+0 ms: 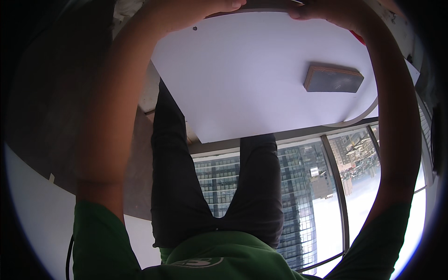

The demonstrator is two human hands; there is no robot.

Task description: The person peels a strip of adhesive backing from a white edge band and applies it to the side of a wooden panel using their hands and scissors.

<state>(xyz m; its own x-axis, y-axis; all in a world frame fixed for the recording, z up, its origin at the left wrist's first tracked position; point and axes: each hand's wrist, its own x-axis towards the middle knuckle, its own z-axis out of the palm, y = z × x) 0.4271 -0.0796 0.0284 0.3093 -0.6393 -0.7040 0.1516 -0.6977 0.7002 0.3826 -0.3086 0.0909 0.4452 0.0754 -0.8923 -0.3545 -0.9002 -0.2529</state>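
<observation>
Both of my arms reach up to the top edge of the view, above the far side of a white board (252, 70). My left hand (200, 10) is cut off by that edge; its fingers look closed, with a fingertip pointing right. Across from it my right hand (331, 10) shows its thumb stretched left along the board's far edge, and it looks closed too. A thin dark piece with a light glint shows by the right fingers, too little of it to name. Whatever either hand holds is hidden. A dark grey rectangular block with brownish sides (335, 79) lies on the board, right of centre.
A small dark spot or screw (195, 28) sits near the board's far left corner. Part of something red (358, 37) shows beside my right forearm. Tall windows (333, 163) with a city outside stand at the lower right. My legs (172, 186) are below the board.
</observation>
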